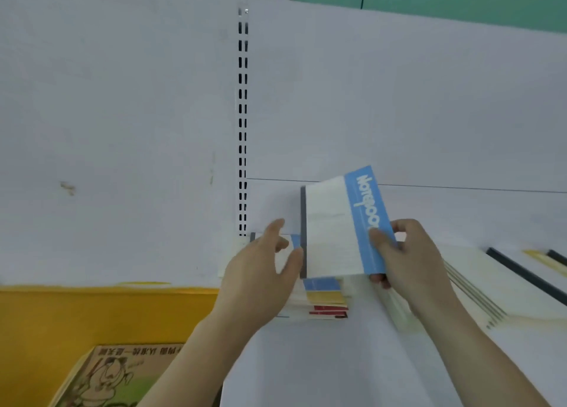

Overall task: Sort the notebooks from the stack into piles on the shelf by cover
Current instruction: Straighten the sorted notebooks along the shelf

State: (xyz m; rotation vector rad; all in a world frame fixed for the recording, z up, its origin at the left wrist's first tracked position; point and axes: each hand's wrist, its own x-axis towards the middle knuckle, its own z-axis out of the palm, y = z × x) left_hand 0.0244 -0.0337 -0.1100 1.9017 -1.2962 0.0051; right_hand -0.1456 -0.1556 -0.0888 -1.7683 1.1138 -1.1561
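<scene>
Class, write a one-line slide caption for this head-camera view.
Right hand holds a blue-striped notebook above the stack on the white shelf; left hand open beside it.

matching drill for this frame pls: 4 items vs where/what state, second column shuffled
Items:
1. blue notebook
2. left hand
3. stack
4. cartoon book

States:
A. open, beside the notebook's dark spine
B. bottom left, below the yellow strip
C. held up, pinched by the right hand
D. lying on the shelf under the raised notebook, blue, yellow and red edges showing

Pairs: 1-C, 2-A, 3-D, 4-B
</scene>
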